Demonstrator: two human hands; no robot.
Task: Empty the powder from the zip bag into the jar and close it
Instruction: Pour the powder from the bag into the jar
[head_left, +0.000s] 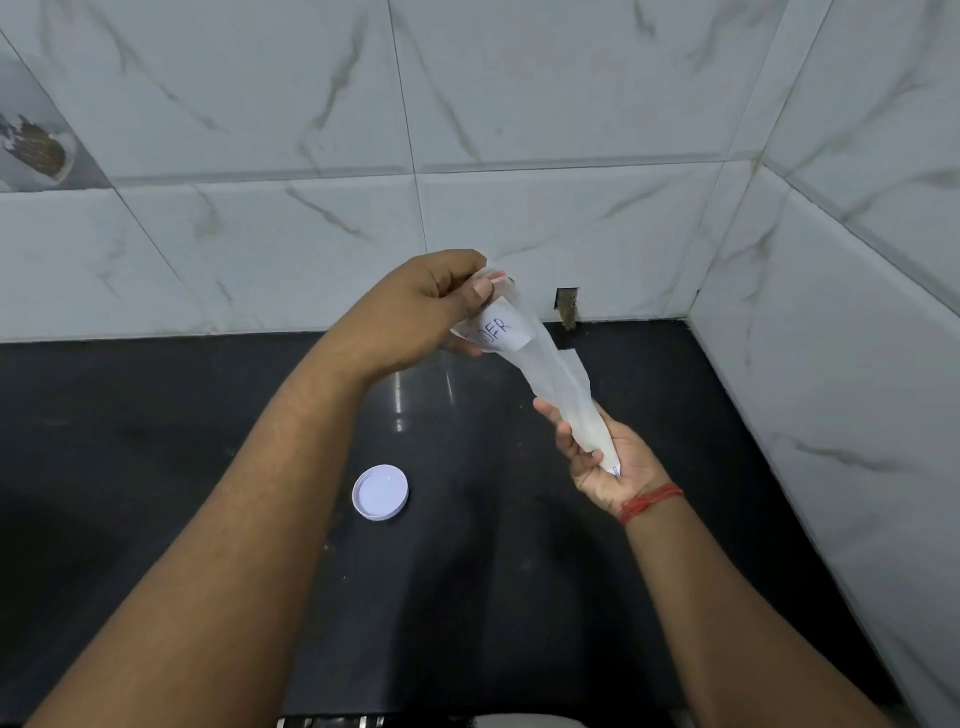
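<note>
A clear zip bag (550, 374) with a white paper label hangs stretched between both hands above the black counter. My left hand (431, 306) pinches its upper end by the label. My right hand (608, 457) grips its lower, narrow end, where white powder shows through. A white round lid (380, 492) lies flat on the counter, below and left of the bag. No jar is visible in the head view.
The black stone counter (208, 441) runs to white marble-look tiled walls at the back and right, meeting in a corner (693, 312). A small dark hole in the wall (567, 304) sits just behind the bag. A red thread band (649, 501) circles my right wrist.
</note>
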